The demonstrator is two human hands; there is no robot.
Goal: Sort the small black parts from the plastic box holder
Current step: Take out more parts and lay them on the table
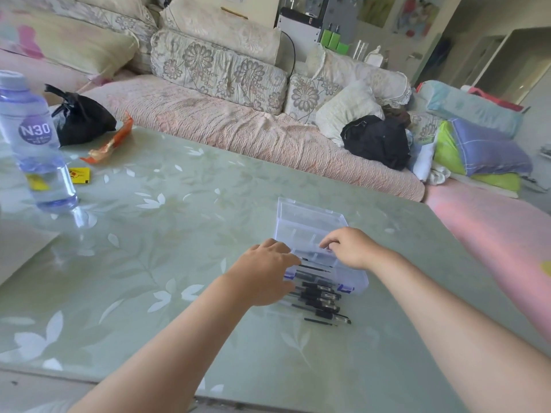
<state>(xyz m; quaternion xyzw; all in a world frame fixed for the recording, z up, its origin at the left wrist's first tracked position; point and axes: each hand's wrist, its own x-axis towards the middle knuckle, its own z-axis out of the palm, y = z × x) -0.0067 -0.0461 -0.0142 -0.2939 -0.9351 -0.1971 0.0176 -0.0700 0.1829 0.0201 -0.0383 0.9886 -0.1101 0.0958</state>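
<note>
A clear plastic box [310, 225] with dividers and blue clips stands on the green glass table, its lid raised at the back. Several slim black parts [322, 299] lie in a row on the table just in front of it, and a few more show inside the box's front. My left hand [265, 275] rests against the box's left front corner, fingers curved over its edge. My right hand [350, 247] reaches into the front compartments with curled fingers; what the fingertips hold is hidden.
A water bottle [32, 144] stands at the table's far left, with a black bag [80, 117], an orange wrapper [110, 141] and a yellow packet [79, 175] near it. A floral sofa [226, 114] with cushions and clothes runs behind the table [167, 234].
</note>
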